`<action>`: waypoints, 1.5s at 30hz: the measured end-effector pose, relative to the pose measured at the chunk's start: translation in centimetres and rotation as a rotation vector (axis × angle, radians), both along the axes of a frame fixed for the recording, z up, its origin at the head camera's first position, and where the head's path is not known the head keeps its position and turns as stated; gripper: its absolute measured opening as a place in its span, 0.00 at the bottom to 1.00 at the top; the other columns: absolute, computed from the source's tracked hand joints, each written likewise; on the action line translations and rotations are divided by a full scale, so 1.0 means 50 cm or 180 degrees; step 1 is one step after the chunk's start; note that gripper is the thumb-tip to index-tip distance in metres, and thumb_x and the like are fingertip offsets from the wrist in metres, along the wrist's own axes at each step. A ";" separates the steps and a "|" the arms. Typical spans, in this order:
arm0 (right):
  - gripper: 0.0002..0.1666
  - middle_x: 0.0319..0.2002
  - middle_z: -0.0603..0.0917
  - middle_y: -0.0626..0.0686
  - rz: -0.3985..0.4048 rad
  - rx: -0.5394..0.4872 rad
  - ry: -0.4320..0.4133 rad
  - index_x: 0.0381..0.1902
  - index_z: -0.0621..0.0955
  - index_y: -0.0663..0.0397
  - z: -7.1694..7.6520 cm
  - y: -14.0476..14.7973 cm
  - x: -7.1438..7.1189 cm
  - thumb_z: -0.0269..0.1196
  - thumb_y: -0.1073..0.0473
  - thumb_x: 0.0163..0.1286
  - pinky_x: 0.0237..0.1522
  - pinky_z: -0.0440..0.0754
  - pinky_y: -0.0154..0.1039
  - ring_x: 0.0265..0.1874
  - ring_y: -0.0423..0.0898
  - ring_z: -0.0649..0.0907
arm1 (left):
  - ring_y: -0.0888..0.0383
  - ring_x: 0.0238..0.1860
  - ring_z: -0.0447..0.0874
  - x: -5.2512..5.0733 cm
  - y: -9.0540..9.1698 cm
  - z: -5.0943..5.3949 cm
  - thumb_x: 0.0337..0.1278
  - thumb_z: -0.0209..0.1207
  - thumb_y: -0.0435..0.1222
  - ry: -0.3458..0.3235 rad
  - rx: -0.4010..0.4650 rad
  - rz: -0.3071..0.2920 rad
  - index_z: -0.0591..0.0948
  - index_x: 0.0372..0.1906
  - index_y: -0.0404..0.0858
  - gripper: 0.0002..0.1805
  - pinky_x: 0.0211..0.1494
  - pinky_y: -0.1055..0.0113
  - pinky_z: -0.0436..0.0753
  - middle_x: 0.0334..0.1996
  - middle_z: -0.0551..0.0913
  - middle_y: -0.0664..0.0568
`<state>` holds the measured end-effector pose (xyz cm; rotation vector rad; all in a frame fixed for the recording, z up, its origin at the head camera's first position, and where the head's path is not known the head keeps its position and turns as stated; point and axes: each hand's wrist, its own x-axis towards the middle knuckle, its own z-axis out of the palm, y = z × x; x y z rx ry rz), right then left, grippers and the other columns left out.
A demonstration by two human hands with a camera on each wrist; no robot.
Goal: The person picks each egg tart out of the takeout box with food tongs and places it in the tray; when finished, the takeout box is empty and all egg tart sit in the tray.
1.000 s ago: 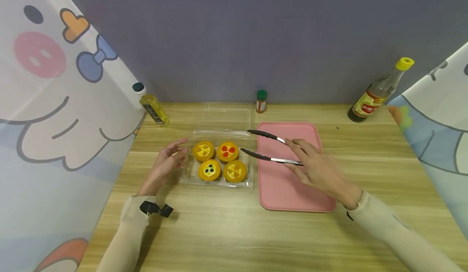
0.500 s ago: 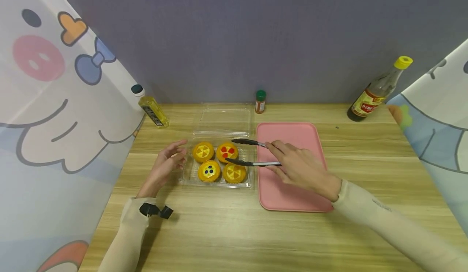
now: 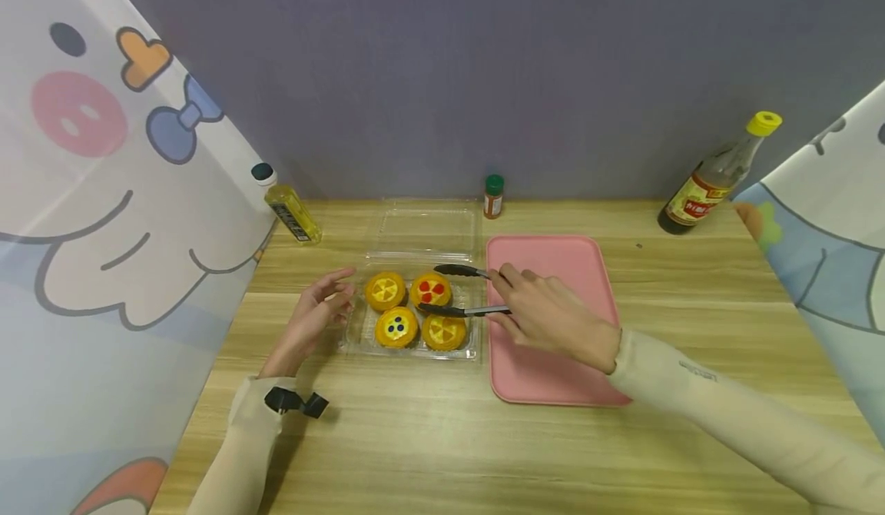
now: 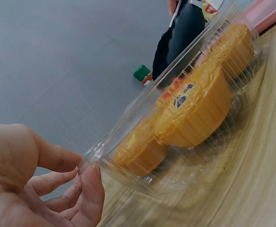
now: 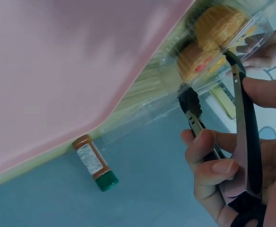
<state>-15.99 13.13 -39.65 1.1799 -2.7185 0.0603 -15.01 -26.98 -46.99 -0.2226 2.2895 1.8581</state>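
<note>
A plain greyish-purple wall (image 3: 429, 77) rises straight behind the bench (image 3: 429, 438), whose pale wood-grain top catches a soft sheen. Beside me, the left panel (image 3: 111, 246) shows a pink-snouted cartoon; the right panel (image 3: 840, 223) carries white and blue shapes.

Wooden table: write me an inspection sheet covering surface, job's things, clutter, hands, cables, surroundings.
Surface: wooden table, small dark mark right of the pink tray.
Job's things: four tarts in an open clear container; pink tray beside it; tongs spread at the red-topped tart, contact unclear.
Clutter: bottle of yellow liquid, green-capped jar and yellow-capped bottle toward the back.
Hands: left hand pinches the container's edge; right hand holds the tongs.
Cables: nothing seen.
Surroundings: grey backdrop, cartoon-printed panels at both sides.
</note>
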 end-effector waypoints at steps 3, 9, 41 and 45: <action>0.38 0.49 0.82 0.56 -0.0038 0.0067 -0.0067 0.69 0.76 0.62 0.000 -0.009 0.001 0.67 0.41 0.72 0.20 0.82 0.40 0.29 0.48 0.81 | 0.65 0.35 0.79 0.001 0.000 -0.002 0.81 0.53 0.38 0.0001 0.0010 -0.0005 0.68 0.79 0.41 0.27 0.34 0.71 0.82 0.52 0.77 0.47; 0.39 0.50 0.82 0.56 -0.0084 0.0086 -0.0129 0.70 0.75 0.62 -0.003 -0.025 0.002 0.66 0.41 0.72 0.20 0.84 0.42 0.30 0.49 0.82 | 0.65 0.36 0.79 0.002 0.000 -0.006 0.81 0.53 0.39 -0.0008 0.0031 -0.0011 0.68 0.79 0.42 0.27 0.34 0.71 0.82 0.52 0.77 0.49; 0.39 0.48 0.83 0.53 -0.0046 -0.0232 0.0175 0.71 0.75 0.60 -0.036 -0.023 0.008 0.69 0.44 0.71 0.15 0.79 0.36 0.25 0.45 0.80 | 0.65 0.34 0.80 0.003 0.002 -0.004 0.80 0.55 0.38 -0.0004 0.0158 0.0041 0.67 0.78 0.40 0.28 0.33 0.72 0.83 0.48 0.77 0.56; 0.37 0.49 0.83 0.53 -0.0051 -0.0305 0.0201 0.70 0.76 0.59 -0.037 -0.018 0.009 0.68 0.43 0.73 0.15 0.79 0.37 0.25 0.46 0.80 | 0.65 0.34 0.79 0.003 0.001 -0.004 0.80 0.55 0.38 0.0019 0.0137 0.0033 0.68 0.78 0.41 0.27 0.32 0.72 0.83 0.48 0.77 0.54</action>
